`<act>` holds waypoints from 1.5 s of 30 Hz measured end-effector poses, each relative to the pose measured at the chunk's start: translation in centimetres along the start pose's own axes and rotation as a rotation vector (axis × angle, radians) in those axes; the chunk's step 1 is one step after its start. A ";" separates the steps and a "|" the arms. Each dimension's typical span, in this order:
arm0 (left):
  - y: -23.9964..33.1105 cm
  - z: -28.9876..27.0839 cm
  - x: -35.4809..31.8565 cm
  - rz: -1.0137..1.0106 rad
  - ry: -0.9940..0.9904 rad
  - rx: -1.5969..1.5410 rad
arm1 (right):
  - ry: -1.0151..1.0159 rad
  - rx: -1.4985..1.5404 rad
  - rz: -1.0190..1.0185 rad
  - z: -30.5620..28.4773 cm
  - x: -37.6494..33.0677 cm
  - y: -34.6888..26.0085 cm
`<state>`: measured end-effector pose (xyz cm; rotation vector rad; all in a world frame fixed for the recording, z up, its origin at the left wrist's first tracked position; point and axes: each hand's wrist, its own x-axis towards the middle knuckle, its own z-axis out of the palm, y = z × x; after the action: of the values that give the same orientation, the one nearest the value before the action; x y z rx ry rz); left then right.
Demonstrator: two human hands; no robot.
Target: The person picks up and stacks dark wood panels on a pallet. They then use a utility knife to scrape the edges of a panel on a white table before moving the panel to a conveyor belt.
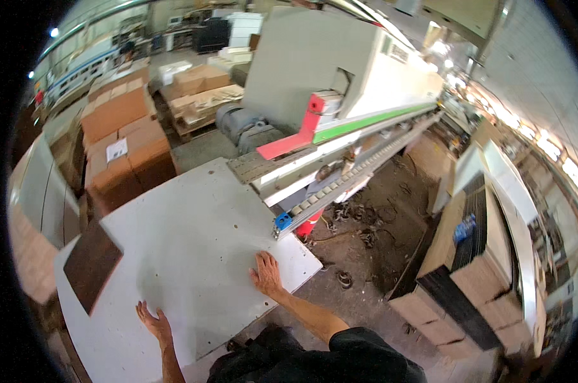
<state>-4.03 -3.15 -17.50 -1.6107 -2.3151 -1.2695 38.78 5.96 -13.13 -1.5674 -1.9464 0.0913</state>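
Several cartons point(145, 163) and a machine point(302, 60) flank the white table point(193, 220) near littered floor point(381, 252); left hand point(155, 325) and right hand point(268, 275) spread loosely, empty.

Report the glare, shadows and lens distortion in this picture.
Head view: glare whites out the bright strip at right; head view: a faint shadow lies on the white tabletop near the left hand; head view: the tabletop's left edge bows outward.

Workshop, industrial: long grey machine point(302, 64) with roller track point(370, 166) stands beside white worktable point(193, 249); stacked cardboard boxes point(124, 156), piled boards point(483, 281); scraps point(344, 279) litter the floor point(356, 309).
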 end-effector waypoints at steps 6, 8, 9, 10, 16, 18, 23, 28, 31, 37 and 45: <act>-2.7 2.2 1.6 0.032 -0.187 0.232 | 0.073 -0.037 0.100 1.8 -0.8 0.0; -4.6 1.7 1.4 0.083 -0.143 0.213 | 0.080 -0.026 0.083 2.7 -0.6 -1.0; -4.2 2.1 1.1 0.111 -0.161 0.181 | 0.081 -0.040 0.103 1.9 -0.9 -0.6; -4.1 2.1 0.9 0.134 -0.173 0.156 | 0.078 -0.046 0.115 1.4 -1.1 -0.6; -5.4 2.0 0.5 0.172 -0.169 0.146 | 0.022 -0.071 0.122 0.4 -0.5 -1.7; -5.7 1.9 0.8 0.195 -0.146 0.152 | 0.015 -0.071 0.116 0.4 -0.1 -2.2; 0.7 -0.5 1.2 0.362 -0.116 0.109 | -0.021 -0.132 0.174 0.2 -0.9 -0.6; 1.3 -2.2 1.9 0.255 -0.172 0.136 | -0.037 -0.180 0.145 0.9 0.1 -1.8; 1.8 -2.2 1.9 0.277 -0.166 0.128 | -0.037 -0.203 0.138 1.0 -0.1 -1.4; 3.5 -3.4 2.1 0.253 -0.207 0.171 | -0.070 -0.180 0.135 0.6 0.2 -1.9; 3.6 -3.2 2.4 0.272 -0.189 0.136 | -0.077 -0.194 0.159 0.8 0.2 -1.5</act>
<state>-3.56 -2.94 -12.12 -1.9884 -2.1266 -0.9200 37.02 5.96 -13.05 -1.8708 -1.9337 0.0292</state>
